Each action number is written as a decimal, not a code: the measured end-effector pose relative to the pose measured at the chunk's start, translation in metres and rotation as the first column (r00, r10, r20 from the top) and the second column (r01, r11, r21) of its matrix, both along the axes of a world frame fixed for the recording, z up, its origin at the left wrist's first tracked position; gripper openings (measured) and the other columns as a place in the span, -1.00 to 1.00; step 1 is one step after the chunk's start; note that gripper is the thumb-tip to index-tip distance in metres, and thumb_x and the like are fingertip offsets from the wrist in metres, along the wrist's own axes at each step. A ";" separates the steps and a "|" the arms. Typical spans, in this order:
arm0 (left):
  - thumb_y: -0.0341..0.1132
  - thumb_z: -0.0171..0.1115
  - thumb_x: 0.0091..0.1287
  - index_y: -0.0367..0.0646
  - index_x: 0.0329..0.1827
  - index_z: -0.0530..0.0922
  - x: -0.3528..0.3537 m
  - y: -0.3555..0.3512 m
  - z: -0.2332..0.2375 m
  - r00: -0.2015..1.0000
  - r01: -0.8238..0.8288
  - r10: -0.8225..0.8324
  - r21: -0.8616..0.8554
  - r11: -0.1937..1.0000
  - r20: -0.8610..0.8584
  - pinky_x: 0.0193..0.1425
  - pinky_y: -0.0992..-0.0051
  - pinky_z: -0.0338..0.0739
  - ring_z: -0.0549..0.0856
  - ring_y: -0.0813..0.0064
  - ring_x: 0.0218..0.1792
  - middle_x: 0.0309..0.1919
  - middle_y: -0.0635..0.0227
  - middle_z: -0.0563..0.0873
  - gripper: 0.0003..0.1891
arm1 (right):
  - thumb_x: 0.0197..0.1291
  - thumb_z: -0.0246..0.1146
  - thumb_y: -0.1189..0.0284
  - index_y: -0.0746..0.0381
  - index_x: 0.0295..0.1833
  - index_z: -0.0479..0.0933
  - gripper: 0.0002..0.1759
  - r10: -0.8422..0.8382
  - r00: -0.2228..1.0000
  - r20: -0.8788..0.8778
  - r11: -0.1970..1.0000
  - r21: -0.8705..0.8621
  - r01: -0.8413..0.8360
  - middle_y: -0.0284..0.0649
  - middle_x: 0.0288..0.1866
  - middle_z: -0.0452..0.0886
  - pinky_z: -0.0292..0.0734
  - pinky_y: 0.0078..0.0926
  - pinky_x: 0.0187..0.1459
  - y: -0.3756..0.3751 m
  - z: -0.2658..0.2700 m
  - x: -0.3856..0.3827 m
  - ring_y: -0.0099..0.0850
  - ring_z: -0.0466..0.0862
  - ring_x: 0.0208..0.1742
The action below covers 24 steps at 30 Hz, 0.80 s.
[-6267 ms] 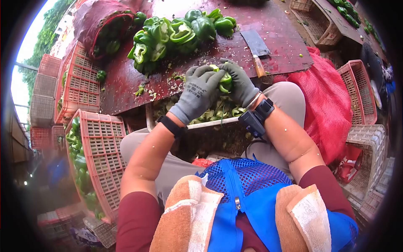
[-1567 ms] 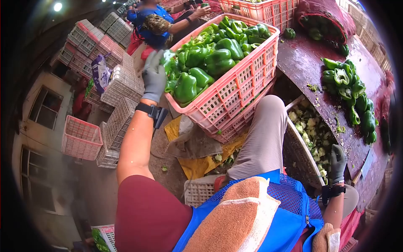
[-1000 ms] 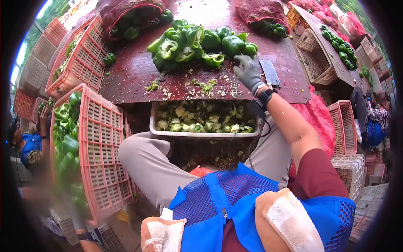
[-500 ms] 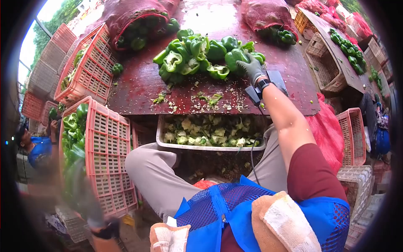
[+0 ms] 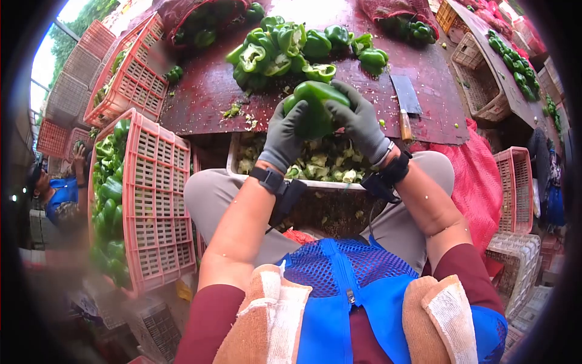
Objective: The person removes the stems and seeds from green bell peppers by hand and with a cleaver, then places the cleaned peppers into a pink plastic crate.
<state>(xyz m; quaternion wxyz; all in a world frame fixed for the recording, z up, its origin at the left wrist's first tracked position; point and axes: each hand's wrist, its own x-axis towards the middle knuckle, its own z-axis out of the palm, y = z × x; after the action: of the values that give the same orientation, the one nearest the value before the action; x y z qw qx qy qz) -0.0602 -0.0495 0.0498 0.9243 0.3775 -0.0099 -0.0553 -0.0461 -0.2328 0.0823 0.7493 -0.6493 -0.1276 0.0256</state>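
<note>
A large green bell pepper is held up between my two gloved hands, over the near edge of the red board. My left hand wraps its left side and my right hand grips its right side. Behind it on the red board lies a pile of green bell peppers, several of them cut open and showing pale insides. To the right rests a cleaver with a wooden handle. Under the board's edge, a white tray holds pale pepper cores.
A pink crate of green peppers stands at my left, with another crate behind it. Red mesh sacks lie at the back, and a pink sack is at my right. Another person sits at far left.
My right hand has taken a pepper from the pile and brought it toward me. My left hand has come from beside the left crate to hold it too. The cleaver is now uncovered.
</note>
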 end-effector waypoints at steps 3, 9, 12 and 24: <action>-0.40 0.30 0.44 -0.10 0.16 0.55 -0.020 0.000 0.002 0.997 -0.070 0.070 -0.011 0.998 -0.014 0.13 0.34 0.71 0.74 0.44 -0.01 0.01 0.35 0.72 -0.73 | 0.32 0.37 0.41 0.37 0.39 0.41 -0.41 0.003 0.992 -0.125 0.976 0.217 0.025 -0.21 0.09 0.68 0.62 -0.57 0.03 0.004 -0.011 -0.009 -0.51 0.67 -0.02; -0.37 0.33 0.43 -0.02 0.14 0.56 -0.053 0.009 0.007 0.985 -0.169 0.167 -0.041 0.985 -0.039 0.04 0.29 0.71 0.73 0.47 -0.06 -0.06 0.43 0.71 -0.73 | 0.43 0.25 0.22 0.19 0.24 0.49 -0.61 0.134 0.734 -0.666 0.617 0.636 0.464 -0.14 0.03 0.69 0.72 -0.21 -0.13 -0.002 -0.036 0.017 -0.28 0.72 -0.08; -0.33 0.29 0.45 0.01 0.22 0.58 -0.058 0.045 0.024 0.993 -0.107 0.101 -0.108 0.988 -0.064 0.17 0.26 0.65 0.68 0.46 0.09 0.06 0.42 0.69 -0.70 | 0.41 0.28 0.23 0.20 0.24 0.49 -0.59 0.227 0.838 -0.496 0.609 0.743 0.275 -0.20 0.07 0.69 0.71 -0.37 -0.02 -0.022 -0.067 0.026 -0.35 0.72 -0.04; -0.20 0.47 0.30 -0.07 0.27 0.54 -0.180 0.361 0.251 0.545 -0.630 0.525 0.732 -0.257 0.653 -0.03 0.33 0.68 0.67 0.38 -0.02 0.01 0.19 0.65 -0.50 | 0.49 0.11 0.22 0.19 0.35 0.42 -0.56 0.204 0.904 -0.376 0.896 0.444 -0.018 -0.23 0.24 0.60 0.62 -0.38 0.15 -0.016 -0.082 0.021 -0.37 0.64 0.16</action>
<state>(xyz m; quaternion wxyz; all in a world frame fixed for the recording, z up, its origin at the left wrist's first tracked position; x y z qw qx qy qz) -0.2406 0.3120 0.3004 0.3484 0.8232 0.1701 0.4148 -0.0247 -0.2489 0.0005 0.8810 -0.4387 -0.0066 0.1771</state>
